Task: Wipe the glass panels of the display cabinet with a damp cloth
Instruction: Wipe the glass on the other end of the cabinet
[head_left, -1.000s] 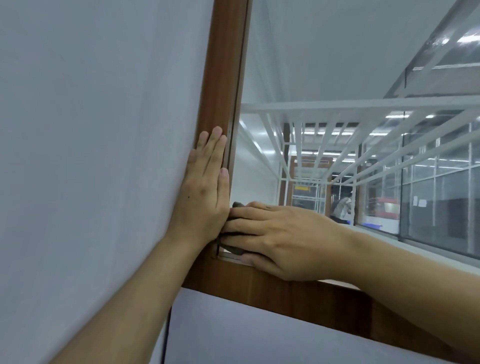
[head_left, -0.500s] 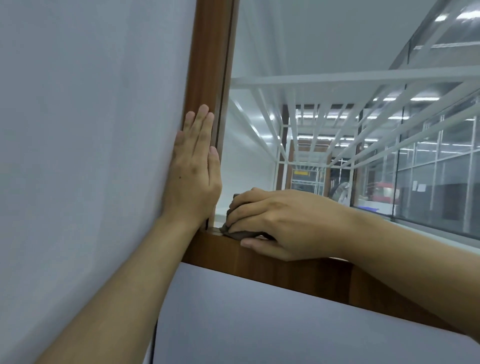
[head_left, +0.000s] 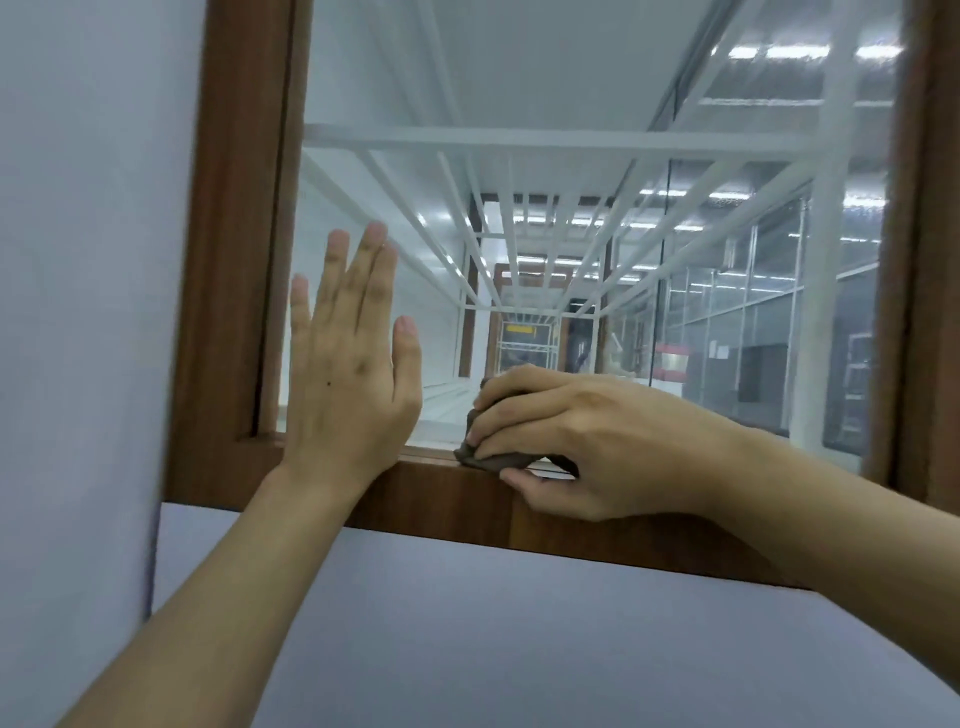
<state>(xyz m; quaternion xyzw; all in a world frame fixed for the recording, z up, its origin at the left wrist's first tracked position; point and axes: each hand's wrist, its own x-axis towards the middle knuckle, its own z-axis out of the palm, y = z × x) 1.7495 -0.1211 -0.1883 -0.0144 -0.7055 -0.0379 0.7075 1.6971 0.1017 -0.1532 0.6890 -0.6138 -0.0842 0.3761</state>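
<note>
Left hand (head_left: 353, 374) is held flat, fingers straight and slightly spread, at the lower left corner of the glass panel (head_left: 571, 249); contact with the pane cannot be confirmed. Right hand (head_left: 576, 436) curls around a dark cloth (head_left: 493, 460), pressing it along the pane's bottom edge at the wooden frame (head_left: 234, 260). The hands are near, not touching. White shelves (head_left: 519, 140) show behind the glass.

The brown wooden bottom rail (head_left: 441, 501) runs along the foot of the glass panel (head_left: 571, 78). A crumpled dark cloth (head_left: 500, 460) lies on its upper edge, touching the glass, under the curled fingers of the right hand (head_left: 582, 431).
</note>
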